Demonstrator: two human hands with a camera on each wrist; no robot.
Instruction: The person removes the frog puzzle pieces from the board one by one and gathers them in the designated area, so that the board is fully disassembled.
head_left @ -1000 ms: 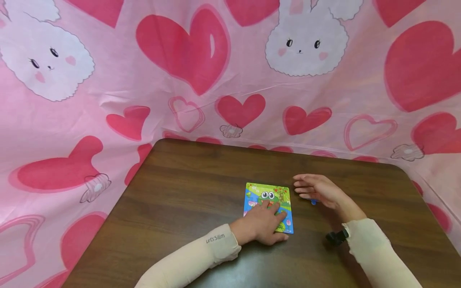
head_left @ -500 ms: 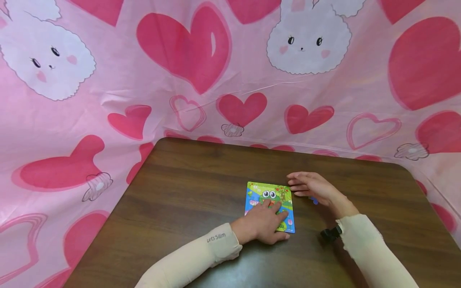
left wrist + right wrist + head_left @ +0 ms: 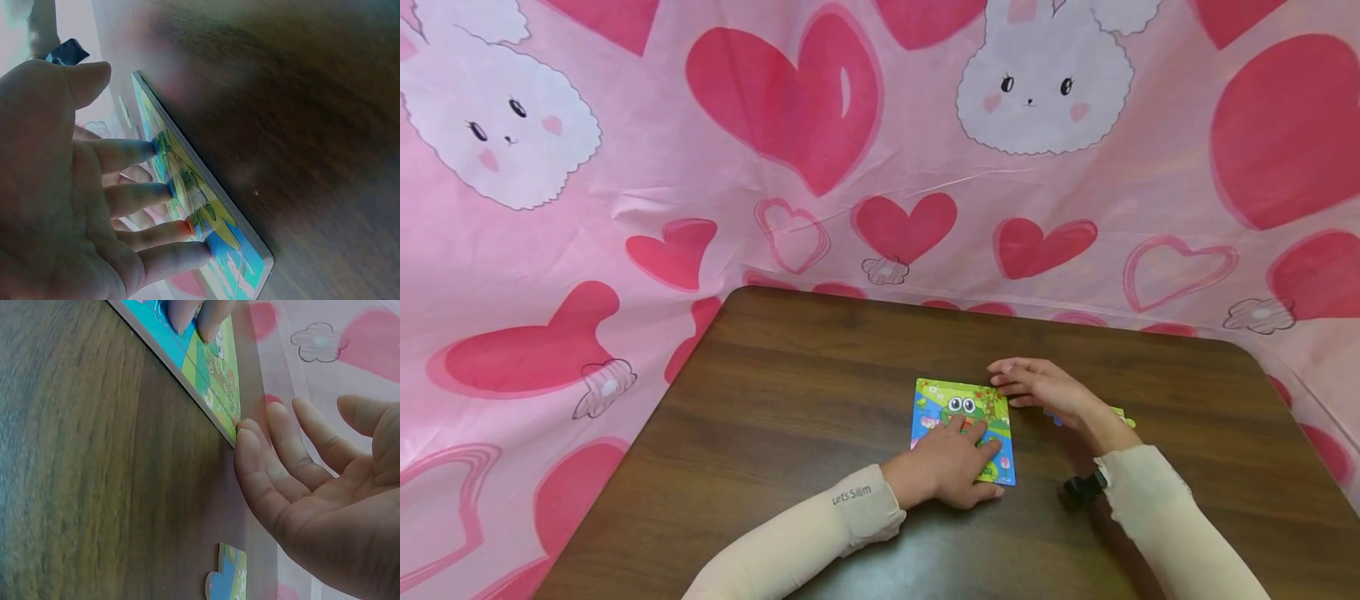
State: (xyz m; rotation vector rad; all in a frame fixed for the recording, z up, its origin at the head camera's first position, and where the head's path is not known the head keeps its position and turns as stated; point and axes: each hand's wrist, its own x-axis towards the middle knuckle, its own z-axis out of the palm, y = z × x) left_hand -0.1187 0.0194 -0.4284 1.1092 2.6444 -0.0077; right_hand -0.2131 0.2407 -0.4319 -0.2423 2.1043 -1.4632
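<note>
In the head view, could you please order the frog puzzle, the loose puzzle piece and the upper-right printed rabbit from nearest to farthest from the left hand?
1. Frog puzzle, partly under the left hand.
2. Loose puzzle piece, farther right, partly behind the right hand.
3. Printed rabbit, upper right on the backdrop.

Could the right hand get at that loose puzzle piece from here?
Probably yes: the right hand seems to hold nothing, and the piece lies close by on the table, with nothing visible resting on it.

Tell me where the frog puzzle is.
In the head view, the frog puzzle lies on the table right of centre, under the left hand, with the right hand at its far right corner.
</note>
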